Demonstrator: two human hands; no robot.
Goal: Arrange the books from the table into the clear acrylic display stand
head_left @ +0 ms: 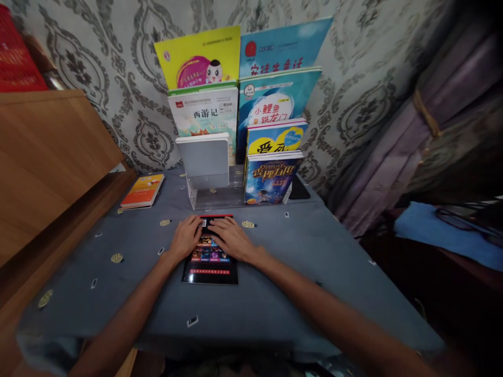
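Note:
A black book lies flat on the grey tablecloth in front of me. My left hand and my right hand both rest on its far half, fingers stretched flat and pointing toward the book's far edge. Just beyond them stands a clear acrylic book stand with several upright books in tiers: a grey-white one at the front left and a dark blue one at the front right.
An orange book lies flat at the table's far left. A wooden cabinet stands along the left. Patterned wallpaper backs the stand. A curtain and a blue cloth are at the right.

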